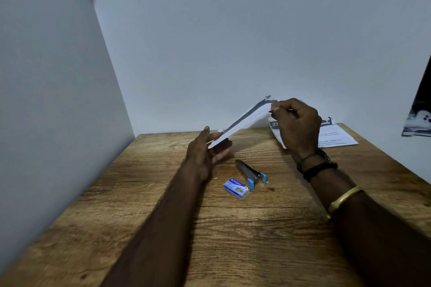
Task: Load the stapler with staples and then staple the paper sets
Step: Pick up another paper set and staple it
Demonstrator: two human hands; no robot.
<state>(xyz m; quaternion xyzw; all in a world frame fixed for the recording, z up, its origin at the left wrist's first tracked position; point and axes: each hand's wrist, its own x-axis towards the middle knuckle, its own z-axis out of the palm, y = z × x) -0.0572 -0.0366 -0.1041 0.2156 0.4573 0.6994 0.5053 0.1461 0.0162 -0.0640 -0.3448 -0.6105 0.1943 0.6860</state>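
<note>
**A:** closest to the lens is the wooden table. Above it, left hand is pinching the near end of a paper set, and right hand has fingers closed on the far end, so it hangs tilted in the air.

**B:** and the stapler?

**A:** flat on the table, right under the paper set. Staple box just beside the stapler on the near side, more sheets beyond it toward the wall.

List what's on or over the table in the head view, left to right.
left hand → staple box → stapler → right hand → paper stack. The held paper set is skipped; it spans both hands.
</note>
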